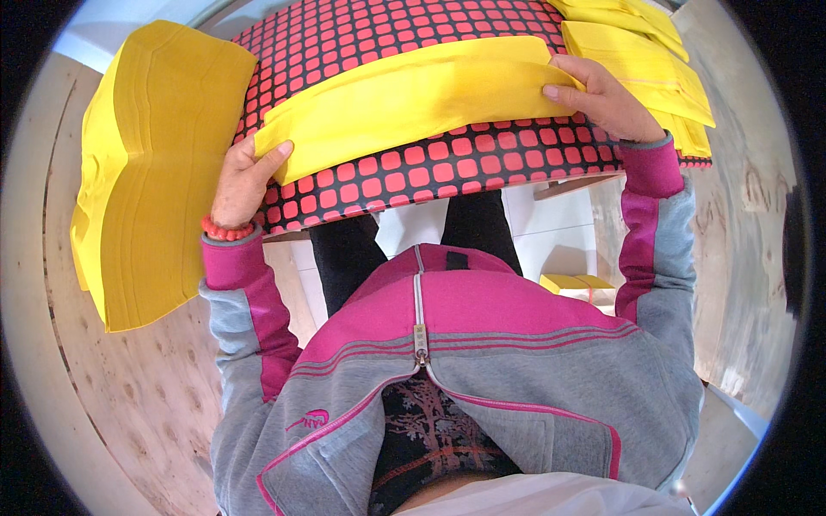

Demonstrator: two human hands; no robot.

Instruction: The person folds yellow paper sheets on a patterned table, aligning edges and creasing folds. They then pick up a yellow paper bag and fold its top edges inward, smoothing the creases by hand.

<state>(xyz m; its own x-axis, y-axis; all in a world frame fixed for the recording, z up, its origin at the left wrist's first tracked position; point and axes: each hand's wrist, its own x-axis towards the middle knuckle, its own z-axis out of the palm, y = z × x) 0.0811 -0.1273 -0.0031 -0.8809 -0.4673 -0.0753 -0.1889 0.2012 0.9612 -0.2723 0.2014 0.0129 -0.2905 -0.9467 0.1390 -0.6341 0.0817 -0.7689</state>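
- My left grip (pixel 239 187) is closed at the left end of a long yellow band (pixel 413 99), thumb pressed on top; my other fingers there are mostly hidden, so I cannot tell how they sit beneath.
- My right grip (pixel 607 99) has the band's other end, thumb over the cloth and a finger along the upper edge, with only the cloth's thickness seeming to part them.
- The band lies across the front of the counter (pixel 370 187), which has a cover of red squares on black, and it runs between my two grips in a gentle curve.
- Beside the counter on my left is a thick stack of wide yellow sheets (pixel 172 146), creased along one line; I judge these as not yet handled.
- To my right, narrower yellow pieces (pixel 641 64) lie overlapping at the counter's end; they look folded, so I take them as done, though I cannot be sure.
- I judge the work as partway: one band in hand, narrow pieces on one side, and plenty of wide sheets on the other. I cannot count either pile.
- The band looks narrow and nearly flat, but I cannot tell whether its folding is complete.
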